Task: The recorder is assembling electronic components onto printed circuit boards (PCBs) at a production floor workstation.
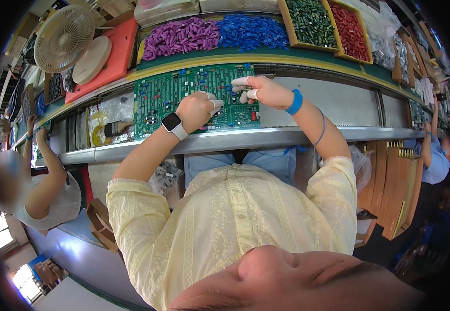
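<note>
A green circuit board (157, 93), filled with rows of small components, lies flat on the metal-railed bench in front of me. My left hand (196, 110) is over the middle of the board, fingers curled and tips close together in white finger cots. Whatever those tips may hold is too small to make out. Above the board's right side, my right hand (264, 92) also wears white finger cots. Its fingers are bent inward in a pinch, and something small and dark seems to be among them, too unclear to name. A red component (254, 116) stands near the board's right edge.
Behind the rail are piles of purple components (181, 39) and blue components (251, 32), then yellow-edged boxes of green components (310, 23) and red components (350, 33). A fan (64, 39) stands far left. A brush (117, 128) lies left of the board. Co-workers sit on both sides.
</note>
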`<action>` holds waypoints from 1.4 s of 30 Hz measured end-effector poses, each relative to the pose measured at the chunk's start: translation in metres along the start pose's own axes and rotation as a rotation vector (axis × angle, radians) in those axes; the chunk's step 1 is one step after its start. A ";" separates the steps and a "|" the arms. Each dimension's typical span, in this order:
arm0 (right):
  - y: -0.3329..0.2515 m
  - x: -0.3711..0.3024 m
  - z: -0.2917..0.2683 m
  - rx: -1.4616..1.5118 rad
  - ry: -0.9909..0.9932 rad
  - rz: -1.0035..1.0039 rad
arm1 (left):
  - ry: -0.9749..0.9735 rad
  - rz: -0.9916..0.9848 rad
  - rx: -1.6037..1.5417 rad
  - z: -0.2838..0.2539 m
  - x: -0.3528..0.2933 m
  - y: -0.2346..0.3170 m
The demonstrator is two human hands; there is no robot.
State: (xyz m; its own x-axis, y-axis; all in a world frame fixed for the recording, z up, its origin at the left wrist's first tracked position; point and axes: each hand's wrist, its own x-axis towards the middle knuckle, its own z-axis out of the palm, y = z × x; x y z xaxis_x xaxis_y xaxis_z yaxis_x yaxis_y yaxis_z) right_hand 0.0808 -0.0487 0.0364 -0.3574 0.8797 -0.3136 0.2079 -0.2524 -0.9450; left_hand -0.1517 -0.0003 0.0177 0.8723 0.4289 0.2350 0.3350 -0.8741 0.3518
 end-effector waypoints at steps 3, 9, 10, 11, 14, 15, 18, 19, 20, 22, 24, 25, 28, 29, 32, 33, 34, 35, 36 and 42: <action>0.000 0.000 0.003 -0.023 -0.001 -0.065 | 0.133 -0.066 -0.002 -0.018 -0.017 0.003; -0.013 -0.004 0.010 -0.119 0.092 0.007 | 0.425 -0.488 -0.024 -0.066 -0.121 -0.009; -0.010 -0.005 0.009 -0.114 0.050 0.006 | 0.436 -0.677 -0.095 -0.071 -0.144 -0.009; -0.008 -0.005 0.005 -0.121 0.085 0.011 | 0.452 -0.856 -0.170 -0.074 -0.165 -0.012; -0.012 0.002 0.008 -0.319 0.132 -0.059 | 0.472 -1.015 -0.056 -0.064 -0.241 -0.023; -0.014 0.006 0.011 -0.504 0.169 -0.139 | 0.477 -1.034 -0.048 -0.055 -0.269 -0.029; -0.017 0.012 0.018 -0.575 0.137 -0.263 | -0.081 -1.177 0.120 -0.023 -0.308 -0.036; -0.017 0.013 0.018 -0.675 0.109 -0.343 | -0.193 -1.173 0.147 -0.014 -0.301 -0.029; -0.016 0.013 0.019 -0.679 0.117 -0.335 | -0.304 -1.159 0.171 -0.005 -0.298 -0.027; -0.015 0.014 0.023 -0.722 0.100 -0.397 | -0.386 -1.139 0.210 0.027 -0.307 -0.036; -0.017 0.016 0.025 -0.826 0.103 -0.407 | -0.489 -1.090 0.213 0.062 -0.327 -0.047; -0.016 0.016 0.023 -0.920 0.100 -0.419 | -0.513 -1.118 0.189 0.061 -0.316 -0.046; -0.009 0.016 0.022 -0.978 0.147 -0.393 | -0.579 -1.212 0.176 0.054 -0.308 -0.042; -0.008 0.016 0.022 -0.994 0.128 -0.389 | -0.569 -1.230 0.152 0.051 -0.306 -0.042; -0.006 0.018 0.021 -1.035 0.126 -0.388 | -0.528 -1.275 0.076 0.046 -0.300 -0.044; -0.005 0.018 0.022 -1.049 0.111 -0.389 | -0.514 -1.315 0.051 0.046 -0.299 -0.045; -0.004 0.018 0.023 -1.038 0.122 -0.395 | -0.549 -1.323 0.048 0.046 -0.299 -0.047; -0.003 0.020 0.024 -1.038 0.123 -0.395 | -0.549 -1.322 0.048 0.047 -0.302 -0.048; -0.002 0.022 0.025 -1.040 0.137 -0.400 | -0.505 -1.291 0.049 0.048 -0.306 -0.047; 0.003 0.027 0.026 -1.094 0.157 -0.355 | -0.439 -1.254 -0.004 0.008 -0.290 -0.032</action>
State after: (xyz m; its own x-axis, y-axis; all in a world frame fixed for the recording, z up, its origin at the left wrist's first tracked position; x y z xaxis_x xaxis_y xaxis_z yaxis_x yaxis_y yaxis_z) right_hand 0.0483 -0.0356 0.0226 -0.4526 0.8908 0.0403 0.8219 0.4342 -0.3688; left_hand -0.4129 -0.0988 -0.0691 0.0177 0.8297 -0.5579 0.9915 0.0574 0.1169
